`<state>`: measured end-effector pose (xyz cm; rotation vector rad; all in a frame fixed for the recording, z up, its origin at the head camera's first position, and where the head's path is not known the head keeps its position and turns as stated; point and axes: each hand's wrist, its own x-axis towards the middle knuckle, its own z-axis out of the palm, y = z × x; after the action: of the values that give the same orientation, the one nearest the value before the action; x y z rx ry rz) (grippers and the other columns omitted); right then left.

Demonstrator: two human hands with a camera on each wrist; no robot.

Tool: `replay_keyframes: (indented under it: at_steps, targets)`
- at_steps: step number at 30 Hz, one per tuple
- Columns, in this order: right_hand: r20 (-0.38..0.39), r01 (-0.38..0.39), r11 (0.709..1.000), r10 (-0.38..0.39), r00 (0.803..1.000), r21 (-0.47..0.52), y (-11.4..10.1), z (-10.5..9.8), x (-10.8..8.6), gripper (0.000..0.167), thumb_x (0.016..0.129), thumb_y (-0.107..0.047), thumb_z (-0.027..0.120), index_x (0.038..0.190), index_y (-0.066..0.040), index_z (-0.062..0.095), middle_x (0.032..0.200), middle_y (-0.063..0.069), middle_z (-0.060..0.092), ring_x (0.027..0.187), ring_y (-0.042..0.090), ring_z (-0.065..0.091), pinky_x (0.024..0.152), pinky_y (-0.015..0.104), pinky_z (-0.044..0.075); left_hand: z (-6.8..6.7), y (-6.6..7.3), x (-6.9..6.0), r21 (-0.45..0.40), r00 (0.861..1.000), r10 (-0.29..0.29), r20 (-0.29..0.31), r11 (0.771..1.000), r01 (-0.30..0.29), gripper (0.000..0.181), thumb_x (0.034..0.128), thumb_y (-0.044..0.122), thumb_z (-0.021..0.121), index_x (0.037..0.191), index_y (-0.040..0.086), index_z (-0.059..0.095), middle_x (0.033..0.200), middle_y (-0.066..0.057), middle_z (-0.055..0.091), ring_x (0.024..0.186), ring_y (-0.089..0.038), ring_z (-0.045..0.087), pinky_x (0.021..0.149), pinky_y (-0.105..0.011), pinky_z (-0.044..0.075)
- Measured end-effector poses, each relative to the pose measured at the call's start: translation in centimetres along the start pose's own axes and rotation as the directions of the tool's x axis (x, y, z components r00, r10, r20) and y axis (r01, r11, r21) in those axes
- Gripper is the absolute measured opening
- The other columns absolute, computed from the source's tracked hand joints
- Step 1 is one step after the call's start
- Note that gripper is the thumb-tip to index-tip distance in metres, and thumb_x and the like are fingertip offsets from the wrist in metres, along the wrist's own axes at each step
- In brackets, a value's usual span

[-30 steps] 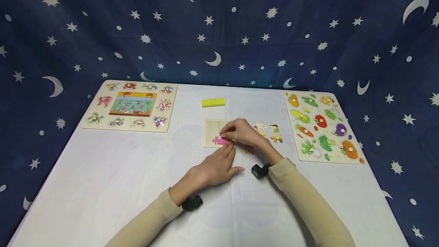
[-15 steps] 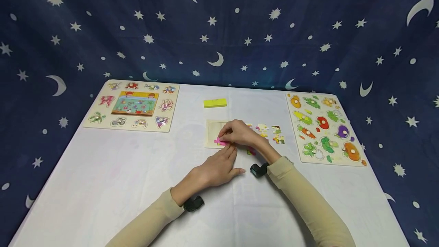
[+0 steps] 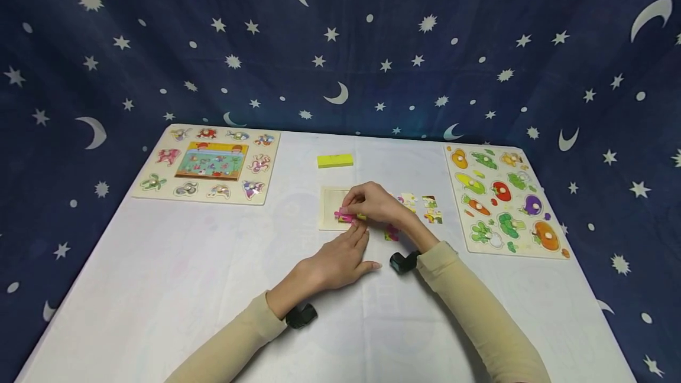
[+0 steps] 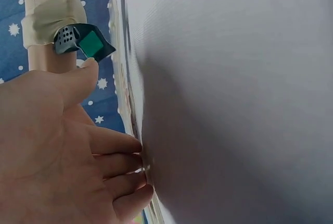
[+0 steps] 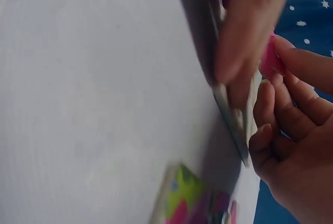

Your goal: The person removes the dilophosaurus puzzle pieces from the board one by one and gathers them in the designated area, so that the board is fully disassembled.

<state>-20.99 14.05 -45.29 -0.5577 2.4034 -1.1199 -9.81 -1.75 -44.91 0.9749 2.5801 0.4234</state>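
Note:
In the head view, my right hand point(image 3: 376, 202) pinches a pink jigsaw piece point(image 3: 346, 217) between thumb and fingertips, low over a pale wooden puzzle tray point(image 3: 327, 206). The right wrist view shows this pink piece point(image 5: 271, 60) tilted in the grip. Some yellow shows beside and under it in the tray, partly covered by the hands. My left hand point(image 3: 336, 260) lies with extended fingers at the tray's front edge, thumb spread to the side. Its fingertips point(image 4: 136, 188) touch that edge in the left wrist view.
Loose jigsaw pieces point(image 3: 432, 210) lie right of the tray, one nearer piece point(image 3: 391, 233) beside the right wrist. A yellow block point(image 3: 335, 161) sits behind the tray. A sea-animal board point(image 3: 260, 185) stands left, a vegetable board point(image 3: 492, 208) right. A star-patterned cloth point(image 3: 276, 64) hangs behind.
The right hand has raised and tilted the pink jigsaw piece slightly, and yellow shows beneath it. The left hand stays at the tray's front edge. The head view has shifted a little.

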Motion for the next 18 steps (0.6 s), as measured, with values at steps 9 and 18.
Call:
replay_keyframes:
  at_steps: [9, 18]
  targets:
    - [-0.023, -0.055, 0.998, 0.055, 0.998, 0.020, 2.2, -2.3, -3.0, 0.009, 0.094, -0.013, 0.073, 0.097, -0.006, 0.076, 0.077, 0.002, 0.068, 0.058, 0.013, 0.050, 0.053, 0.025, 0.042, 0.1, 0.1, 0.2, -0.008, 1.000, -0.007, -0.002, 1.000, 0.007, 0.078, 0.1081, 0.050, 0.045, 0.158, -0.008, 0.029, 0.168, -0.024, 0.022, 0.159, -0.033, 0.018, 0.128, -0.041, 0.023]
    - [-0.076, -0.105, 0.994, 0.104, 0.992, -0.006, 4.5, -4.1, -7.3, 0.010, 0.093, -0.016, 0.076, 0.095, -0.006, 0.077, 0.077, -0.001, 0.065, 0.066, 0.014, 0.051, 0.058, 0.025, 0.043, 0.3, 0.0, 0.2, -0.009, 1.000, -0.026, 0.000, 1.000, 0.026, 0.079, 0.1075, 0.051, 0.046, 0.159, -0.006, 0.029, 0.170, -0.019, 0.019, 0.159, -0.031, 0.017, 0.127, -0.041, 0.025]
